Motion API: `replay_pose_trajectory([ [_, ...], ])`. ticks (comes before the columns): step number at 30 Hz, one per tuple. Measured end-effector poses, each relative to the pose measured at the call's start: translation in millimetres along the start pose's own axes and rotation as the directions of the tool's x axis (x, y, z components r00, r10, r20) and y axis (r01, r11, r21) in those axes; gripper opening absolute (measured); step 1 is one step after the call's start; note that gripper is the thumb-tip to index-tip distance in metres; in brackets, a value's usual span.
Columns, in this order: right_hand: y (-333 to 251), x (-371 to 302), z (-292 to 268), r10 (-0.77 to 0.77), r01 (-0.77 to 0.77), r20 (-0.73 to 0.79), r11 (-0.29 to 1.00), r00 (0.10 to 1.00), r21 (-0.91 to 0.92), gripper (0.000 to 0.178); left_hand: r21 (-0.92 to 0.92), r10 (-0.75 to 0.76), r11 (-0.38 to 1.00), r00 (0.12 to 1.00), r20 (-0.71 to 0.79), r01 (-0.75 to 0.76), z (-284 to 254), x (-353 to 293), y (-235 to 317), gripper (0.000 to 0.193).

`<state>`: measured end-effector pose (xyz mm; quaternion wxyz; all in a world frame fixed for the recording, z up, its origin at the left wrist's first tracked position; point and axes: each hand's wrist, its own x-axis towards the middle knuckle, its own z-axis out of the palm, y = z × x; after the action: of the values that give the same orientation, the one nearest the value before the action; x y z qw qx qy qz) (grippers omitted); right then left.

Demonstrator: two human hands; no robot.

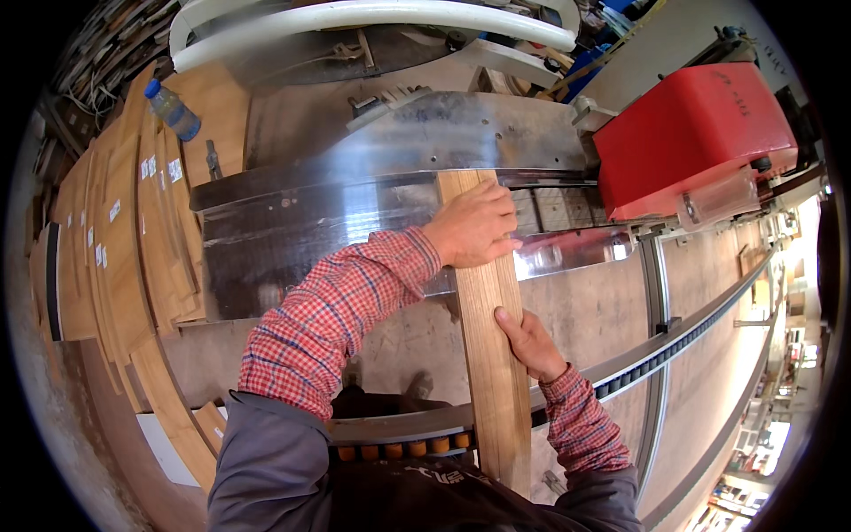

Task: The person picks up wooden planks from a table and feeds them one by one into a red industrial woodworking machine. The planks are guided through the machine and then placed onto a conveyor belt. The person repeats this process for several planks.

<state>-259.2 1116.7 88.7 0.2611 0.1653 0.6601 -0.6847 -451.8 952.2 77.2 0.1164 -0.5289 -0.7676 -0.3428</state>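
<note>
A long wooden board [490, 328] runs from my body out over a smooth metal machine table [301, 222]. Its far end meets the upright metal fence [425, 133]. My left hand [474, 223] lies across the board near that far end, fingers curled over its right edge. Closer to me, my right hand [530, 344] grips the same edge, thumb on top and its other fingers mostly hidden underneath. The near part of the board passes over a curved rail with orange rollers [403, 448], beside my dark apron.
Right of the fence stands a red machine housing [696, 137]. Stacked wooden boards [115, 239] fill the left side, with a blue-capped bottle [173, 111] on top. A white tubular frame [372, 16] spans the far side. A roller rail [691, 337] curves off right.
</note>
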Motion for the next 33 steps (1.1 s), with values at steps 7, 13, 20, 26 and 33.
replay_pose_trajectory([
  [7,0.2,0.6,-1.5,0.018,-0.019,-0.018,0.999,1.000,-0.045,0.051,-0.048,0.003,0.999,0.997,-0.081,-0.007,0.1,0.0,3.6,0.028],
  [13,-0.9,3.5,-1.8,-0.006,0.004,-0.024,0.995,1.000,-0.097,0.054,0.004,-0.014,1.000,0.999,-0.038,0.014,-2.6,0.5,1.8,0.028],
  [20,-0.4,4.5,-3.0,-0.066,0.046,-0.107,0.982,0.992,-0.182,0.058,0.011,-0.034,0.999,0.998,-0.048,0.034,0.0,7.1,0.8,0.031],
  [26,9.1,-21.5,37.2,-0.515,0.215,-0.165,0.598,0.841,-0.772,0.109,0.035,-0.039,0.999,0.998,-0.047,0.040,2.4,-3.1,-0.3,0.032],
  [33,-0.5,-28.8,67.7,-0.593,0.071,-0.243,0.455,0.768,-0.887,0.097,0.050,-0.052,0.997,0.987,-0.151,0.061,23.0,4.1,0.7,0.035],
])
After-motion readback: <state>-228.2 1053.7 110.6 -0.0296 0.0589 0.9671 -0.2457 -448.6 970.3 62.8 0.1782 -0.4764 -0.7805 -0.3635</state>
